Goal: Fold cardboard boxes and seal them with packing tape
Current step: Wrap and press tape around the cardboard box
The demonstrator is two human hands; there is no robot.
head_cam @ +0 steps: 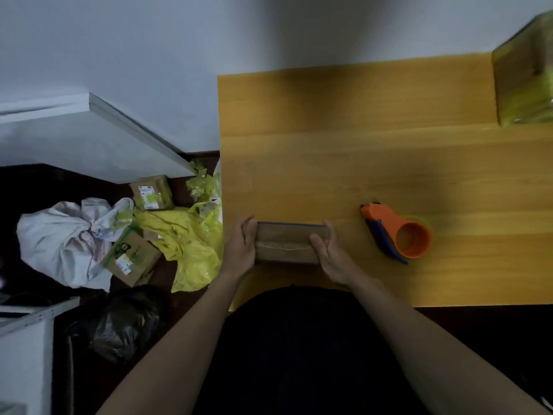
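Two hands bracket a small cardboard box (288,244) at the near edge of the wooden table (344,145): the left hand (242,247) lies with its palm flat against the box's left end, fingers nearly straight and close together, while the right hand (327,254) cups the right end, thumb laid over the top and fingers wrapped round the far corner. Held so from both ends, the box is probably being squared and steadied, pressed so the flaps stay shut. It looks closed already, with a clear strip of tape along its top seam, so nothing of its contents can be seen. Just right of it, apart from the hands, an orange tape dispenser (398,232) lies on its side, within easy reach for the next strip. At the table's far right corner stands a larger box (523,82) wrapped in yellow-green tape. On the floor to the left lie more taped boxes (152,191), a yellow plastic bag (191,244) and a white sack (62,241).
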